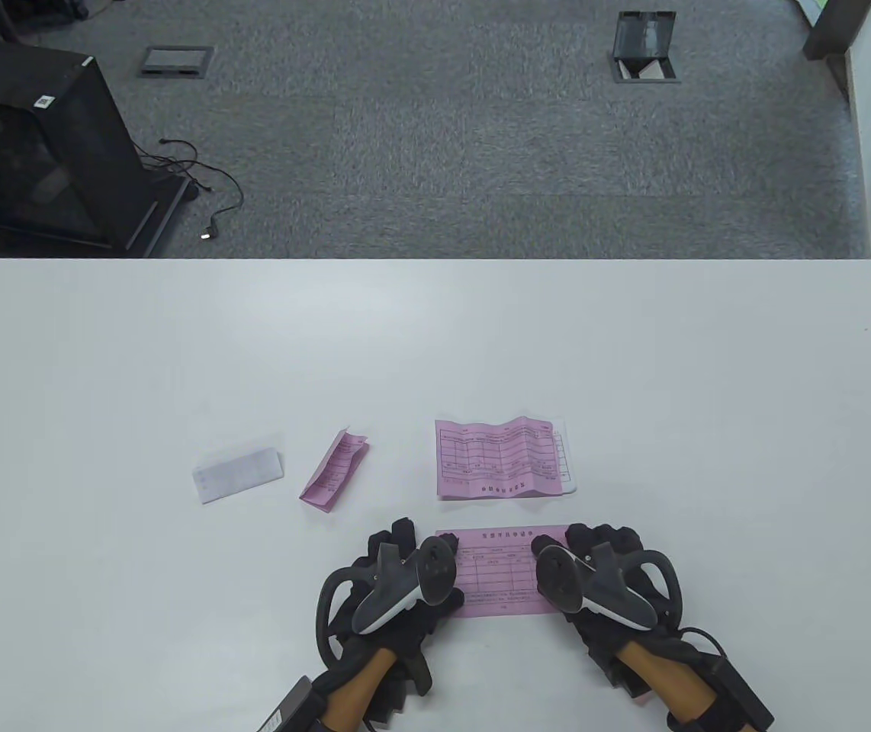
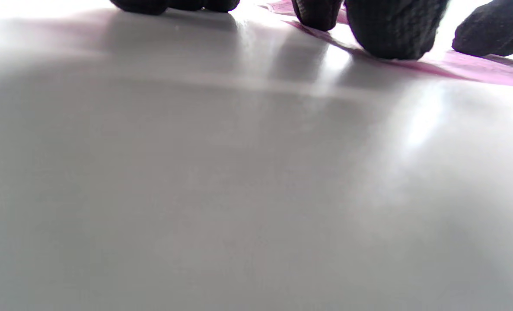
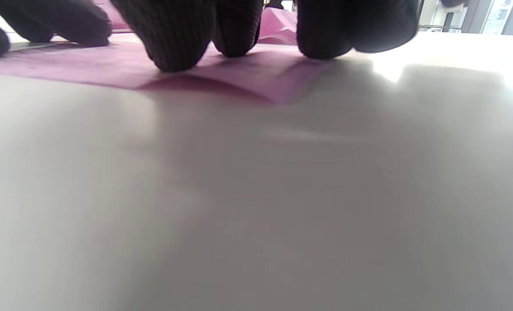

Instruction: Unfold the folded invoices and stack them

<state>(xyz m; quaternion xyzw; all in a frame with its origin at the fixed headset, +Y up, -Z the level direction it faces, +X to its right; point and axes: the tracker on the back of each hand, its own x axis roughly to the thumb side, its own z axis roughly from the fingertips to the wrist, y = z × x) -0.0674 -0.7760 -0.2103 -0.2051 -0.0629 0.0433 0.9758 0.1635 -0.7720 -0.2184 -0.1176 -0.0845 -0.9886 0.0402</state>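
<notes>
A pink invoice (image 1: 498, 573) lies unfolded on the white table (image 1: 100, 366) near the front edge. My left hand (image 1: 403, 553) presses its left end and my right hand (image 1: 592, 540) presses its right end, fingers spread on the paper. In the left wrist view my fingertips (image 2: 390, 30) rest on the pink sheet (image 2: 476, 67). In the right wrist view my fingertips (image 3: 174, 41) press the sheet (image 3: 239, 75), whose near edge bulges up slightly. Just behind lies a stack of unfolded invoices (image 1: 498, 459), pink on top with a white one (image 1: 570, 465) showing at its right edge.
A folded pink invoice (image 1: 334, 478) lies left of the stack, and a folded white invoice (image 1: 238, 474) lies further left. Beyond the table's far edge is grey carpet with a black cabinet (image 1: 39, 145) at the far left.
</notes>
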